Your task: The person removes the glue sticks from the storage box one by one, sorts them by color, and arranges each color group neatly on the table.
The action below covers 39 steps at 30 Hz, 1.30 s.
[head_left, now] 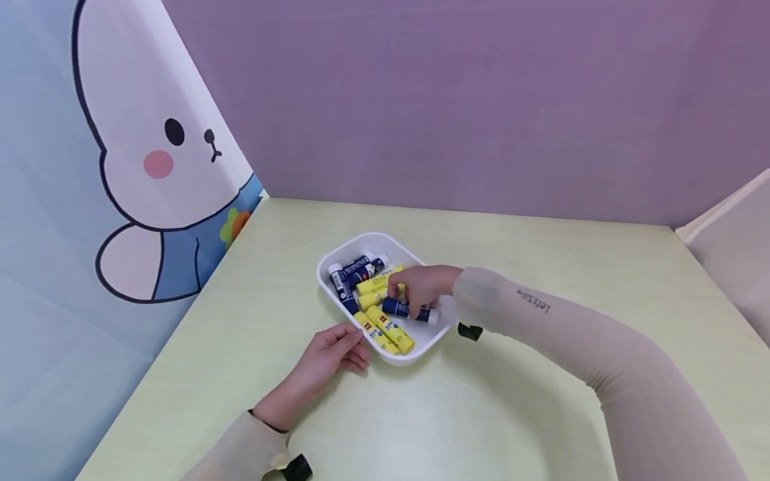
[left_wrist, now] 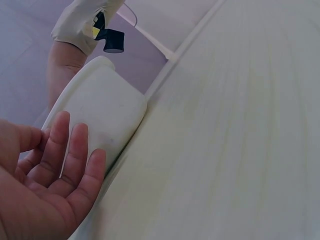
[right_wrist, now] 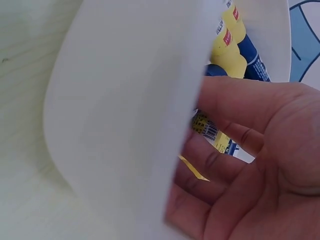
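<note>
A white plastic bin (head_left: 375,239) holds several yellow glue sticks (head_left: 394,329) and several dark blue ones with white ends. My left hand (head_left: 337,351) pinches the bin's near-left rim between thumb and index finger, as the left wrist view shows; its other fingers spread along the outer wall. Reaching over the right side, my right hand (head_left: 421,284) is inside the bin, thumb and fingers around a dark blue glue stick (head_left: 394,307). In the right wrist view the bin wall (right_wrist: 125,100) hides the fingertips.
The bin stands on a pale wood-grain table (head_left: 511,414). Behind it rises a purple backdrop (head_left: 457,107), and at left hangs a light blue cloth with a cartoon rabbit (head_left: 150,100). A whitish panel (head_left: 740,247) borders the right edge. Small black devices sit at both wrists.
</note>
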Each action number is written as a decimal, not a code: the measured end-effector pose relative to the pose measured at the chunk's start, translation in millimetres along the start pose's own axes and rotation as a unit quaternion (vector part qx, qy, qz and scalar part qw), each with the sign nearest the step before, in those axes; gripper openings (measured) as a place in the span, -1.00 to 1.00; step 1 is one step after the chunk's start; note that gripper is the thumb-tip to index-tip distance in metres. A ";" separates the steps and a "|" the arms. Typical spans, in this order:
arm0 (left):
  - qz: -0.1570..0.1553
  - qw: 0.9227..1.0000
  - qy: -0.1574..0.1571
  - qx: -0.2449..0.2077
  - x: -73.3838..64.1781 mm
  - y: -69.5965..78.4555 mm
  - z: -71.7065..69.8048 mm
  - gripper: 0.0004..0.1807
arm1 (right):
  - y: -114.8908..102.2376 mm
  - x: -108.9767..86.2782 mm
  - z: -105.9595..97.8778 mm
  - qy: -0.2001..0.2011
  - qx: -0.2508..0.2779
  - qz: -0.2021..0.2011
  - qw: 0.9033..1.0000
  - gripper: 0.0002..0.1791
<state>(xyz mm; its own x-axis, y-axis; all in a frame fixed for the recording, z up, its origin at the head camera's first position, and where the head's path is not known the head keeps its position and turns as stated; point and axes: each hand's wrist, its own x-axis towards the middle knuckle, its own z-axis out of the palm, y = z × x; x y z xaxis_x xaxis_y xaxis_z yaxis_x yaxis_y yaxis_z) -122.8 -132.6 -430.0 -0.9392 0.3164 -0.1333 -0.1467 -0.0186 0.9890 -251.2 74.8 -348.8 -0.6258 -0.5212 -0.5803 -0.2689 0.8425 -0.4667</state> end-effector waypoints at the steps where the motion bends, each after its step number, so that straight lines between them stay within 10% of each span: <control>1: 0.000 1.000 0.000 0.000 0.0 0.0 0.0 -0.69 | 0.4 -0.1 -0.2 0.001 0.001 0.000 1.000 -0.53; 39: 0.003 1.000 0.020 -0.020 3.6 -2.2 4.0 -0.71 | 35.3 -56.0 -30.9 0.072 0.161 -0.125 0.976 -0.44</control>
<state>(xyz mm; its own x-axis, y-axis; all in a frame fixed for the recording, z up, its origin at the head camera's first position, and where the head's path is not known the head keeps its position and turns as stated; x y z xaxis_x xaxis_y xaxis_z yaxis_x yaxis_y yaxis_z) -124.6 -127.6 -432.4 -0.9515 0.2786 -0.1303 -0.1521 -0.0580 0.9867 -248.3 137.9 -312.2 -0.6726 -0.6611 -0.3325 -0.1974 0.5933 -0.7804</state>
